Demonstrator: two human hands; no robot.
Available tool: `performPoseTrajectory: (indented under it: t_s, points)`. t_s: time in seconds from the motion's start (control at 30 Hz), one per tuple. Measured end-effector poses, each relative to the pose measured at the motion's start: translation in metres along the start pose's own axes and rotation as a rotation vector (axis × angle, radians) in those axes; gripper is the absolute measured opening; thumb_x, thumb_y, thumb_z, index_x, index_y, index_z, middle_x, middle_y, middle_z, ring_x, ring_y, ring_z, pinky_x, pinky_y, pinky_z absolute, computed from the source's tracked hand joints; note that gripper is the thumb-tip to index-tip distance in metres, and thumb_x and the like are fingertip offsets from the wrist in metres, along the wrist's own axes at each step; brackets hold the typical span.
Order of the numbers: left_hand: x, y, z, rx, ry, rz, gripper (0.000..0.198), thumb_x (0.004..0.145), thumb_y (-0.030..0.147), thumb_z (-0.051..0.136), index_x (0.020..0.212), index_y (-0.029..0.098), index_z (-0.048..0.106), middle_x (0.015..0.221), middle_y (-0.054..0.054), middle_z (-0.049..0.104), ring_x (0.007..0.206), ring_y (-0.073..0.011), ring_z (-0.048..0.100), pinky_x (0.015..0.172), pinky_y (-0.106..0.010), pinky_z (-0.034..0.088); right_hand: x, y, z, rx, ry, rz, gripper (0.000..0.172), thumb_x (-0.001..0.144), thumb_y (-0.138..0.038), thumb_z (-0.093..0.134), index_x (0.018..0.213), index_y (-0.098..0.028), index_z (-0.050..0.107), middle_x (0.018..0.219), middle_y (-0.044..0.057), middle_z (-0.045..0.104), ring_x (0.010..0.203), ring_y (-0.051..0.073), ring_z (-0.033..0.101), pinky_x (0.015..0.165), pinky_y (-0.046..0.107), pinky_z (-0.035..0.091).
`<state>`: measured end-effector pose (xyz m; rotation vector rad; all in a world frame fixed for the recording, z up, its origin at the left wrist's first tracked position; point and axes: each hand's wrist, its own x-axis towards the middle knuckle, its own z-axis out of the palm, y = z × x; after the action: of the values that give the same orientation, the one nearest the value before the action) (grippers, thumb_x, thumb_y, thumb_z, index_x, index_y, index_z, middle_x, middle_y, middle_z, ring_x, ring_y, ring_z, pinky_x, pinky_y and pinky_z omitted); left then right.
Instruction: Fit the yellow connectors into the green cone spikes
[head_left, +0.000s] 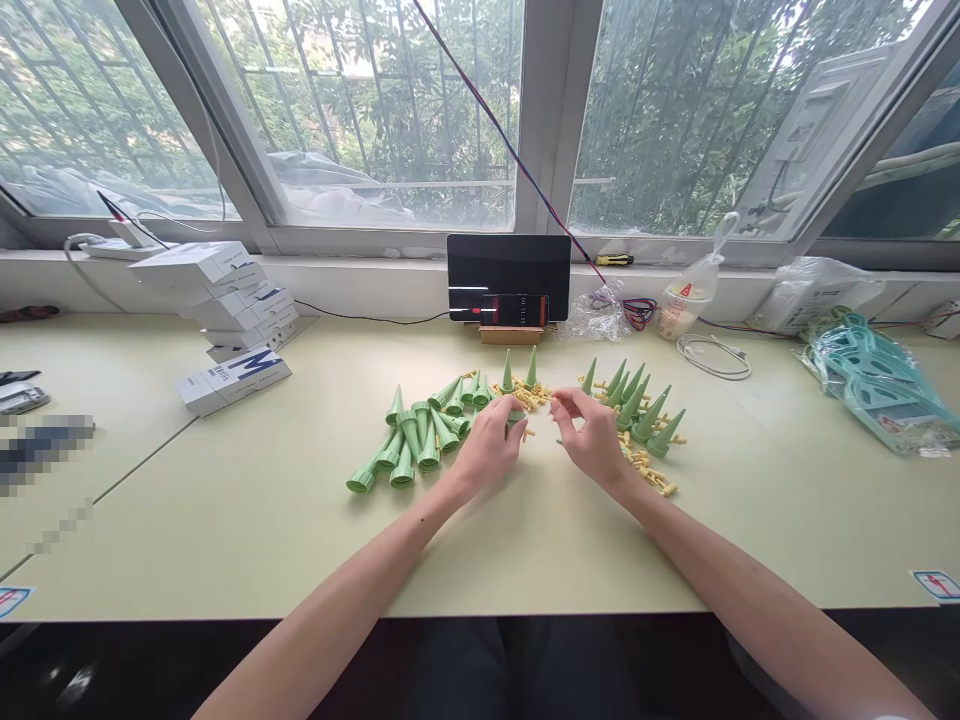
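Observation:
My left hand [491, 440] is closed around a green plastic cone [516, 415], most of which the fingers hide. To its right, my right hand [589, 430] has thumb and forefinger pinched together; what they hold, if anything, is too small to make out. Several green cones with wide collars [409, 430] lie and stand in a group left of my left hand. More cones [634, 400] stand in rows beyond and beside my right hand. Small yellow plastic pegs [532, 395] are heaped just past both hands, and others [652, 470] lie by my right wrist.
A dark tablet [508, 268] with a phone [516, 309] before it stands at the back. White boxes [232, 380] are stacked on the left. A bagged cup [684, 305], a coiled white cable [712, 358] and wrapped teal plastic items [877, 380] occupy the right side.

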<state>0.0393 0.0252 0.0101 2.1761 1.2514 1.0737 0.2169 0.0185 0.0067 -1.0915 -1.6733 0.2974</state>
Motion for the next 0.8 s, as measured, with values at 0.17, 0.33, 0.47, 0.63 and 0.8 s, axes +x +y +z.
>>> performPoseTrajectory:
  t_s: [0.17,0.33,0.47,0.63,0.8]
  points:
    - [0.0024,0.0008,-0.0034,-0.111,0.084,-0.063,0.008,0.092,0.024,0.053,0.098,0.019,0.054,0.091,-0.003,0.062,0.060,-0.0111,0.054,0.055,-0.025,0.043,0.0001,0.0004,-0.0003,-0.003,-0.013,0.007,0.016,0.096,-0.033,0.052,0.094,-0.021,0.062,0.085,0.005,0.070,0.070,0.019,0.066,0.070,0.032,0.056]
    - [0.0043,0.0012,-0.0043,-0.204,0.148,-0.138,0.011,0.092,0.029,0.054,0.096,0.019,0.054,0.090,-0.003,0.063,0.060,-0.0114,0.058,0.053,-0.024,0.041,-0.0002,-0.0021,-0.0002,0.009,-0.043,0.010,0.014,0.094,-0.032,0.054,0.091,-0.020,0.061,0.080,0.004,0.068,0.066,0.017,0.064,0.066,0.030,0.054]
    - [0.0052,0.0022,-0.0047,-0.220,0.166,-0.178,0.013,0.091,0.031,0.055,0.095,0.019,0.054,0.089,-0.003,0.063,0.063,-0.0132,0.062,0.053,-0.024,0.041,-0.0010,-0.0043,0.0002,0.030,-0.086,-0.010,0.013,0.093,-0.031,0.055,0.089,-0.020,0.061,0.079,0.004,0.068,0.068,0.017,0.064,0.067,0.030,0.053]
    - [0.0048,0.0038,-0.0048,-0.224,0.177,-0.171,0.013,0.091,0.032,0.055,0.096,0.020,0.054,0.090,-0.003,0.063,0.065,-0.0135,0.063,0.053,-0.024,0.041,-0.0021,-0.0039,0.0000,0.042,-0.141,-0.024,0.011,0.092,-0.028,0.056,0.088,-0.019,0.062,0.077,0.004,0.067,0.069,0.017,0.063,0.068,0.030,0.053]
    - [0.0045,0.0043,-0.0045,-0.218,0.186,-0.163,0.013,0.091,0.031,0.055,0.095,0.020,0.054,0.088,-0.002,0.062,0.060,-0.0118,0.060,0.052,-0.024,0.041,-0.0022,-0.0030,0.0005,0.059,-0.165,-0.057,0.009,0.092,-0.025,0.056,0.088,-0.019,0.062,0.079,0.004,0.067,0.068,0.016,0.062,0.069,0.030,0.052]
